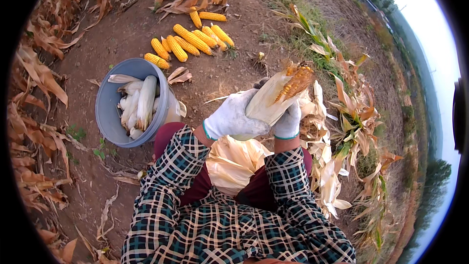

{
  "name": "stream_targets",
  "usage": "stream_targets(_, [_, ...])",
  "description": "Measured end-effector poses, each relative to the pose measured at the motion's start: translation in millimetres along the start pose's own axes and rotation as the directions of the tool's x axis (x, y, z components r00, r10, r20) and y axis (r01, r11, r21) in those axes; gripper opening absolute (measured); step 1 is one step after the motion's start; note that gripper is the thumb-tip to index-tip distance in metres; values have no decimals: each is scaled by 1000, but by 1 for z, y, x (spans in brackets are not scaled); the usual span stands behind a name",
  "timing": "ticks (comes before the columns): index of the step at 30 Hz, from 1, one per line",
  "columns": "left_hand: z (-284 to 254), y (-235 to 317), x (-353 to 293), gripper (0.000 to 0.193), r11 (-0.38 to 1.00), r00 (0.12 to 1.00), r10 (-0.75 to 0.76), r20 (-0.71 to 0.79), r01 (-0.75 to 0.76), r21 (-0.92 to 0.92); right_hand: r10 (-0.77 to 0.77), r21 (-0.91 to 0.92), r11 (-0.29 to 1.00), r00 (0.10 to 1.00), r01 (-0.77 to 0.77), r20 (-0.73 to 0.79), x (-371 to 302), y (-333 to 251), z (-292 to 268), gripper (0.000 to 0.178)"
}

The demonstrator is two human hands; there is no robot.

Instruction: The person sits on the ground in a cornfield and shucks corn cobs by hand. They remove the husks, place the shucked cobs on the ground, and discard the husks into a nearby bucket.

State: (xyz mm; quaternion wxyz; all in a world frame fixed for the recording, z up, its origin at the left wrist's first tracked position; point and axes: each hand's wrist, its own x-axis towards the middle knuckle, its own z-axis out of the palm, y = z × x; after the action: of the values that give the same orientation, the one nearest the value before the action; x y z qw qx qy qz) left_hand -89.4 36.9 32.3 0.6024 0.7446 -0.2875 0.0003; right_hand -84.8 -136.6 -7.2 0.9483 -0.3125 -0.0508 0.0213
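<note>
An ear of corn (270,99) is held up in front of me, still wrapped in pale husk, with yellow-brown kernels and dark silk bared at its upper right tip. My left hand (235,117), in a white work glove with a green cuff, is closed around its lower left part. On the ear's right side my right hand (288,121), gloved alike, grips it too; the ear hides most of those fingers. Loose dry husks (233,164) lie between my knees, below the hands.
To my left stands a grey-blue bucket (103,112) holding several unhusked ears (146,100). Ahead, several bare yellow cobs (188,45) lie on brown soil. A heap of stripped husks (327,186) spreads along my right. Dry corn stalks (36,102) line the far left.
</note>
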Motion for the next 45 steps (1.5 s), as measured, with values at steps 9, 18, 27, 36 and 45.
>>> stream_targets(9, [16,-18,9,55,962,890,-247,-384,273,14,-492,-946,287,871,148,-13,16,9,-3,19])
stream_targets(18, [33,-30,13,44,974,910,-121,-396,32,-225,-664,-924,256,746,285,46,8,16,37,13])
stream_targets(27, [24,-23,10,27,764,906,-311,-286,59,-643,-591,-919,-7,740,394,321,12,17,30,15])
stream_targets(36, [25,-30,0,25,788,907,-282,-312,33,-615,-559,-901,299,823,315,102,5,12,32,23])
stream_targets(45, [26,-33,-1,42,906,960,-142,-239,29,-422,-570,-908,192,796,372,205,1,4,49,10])
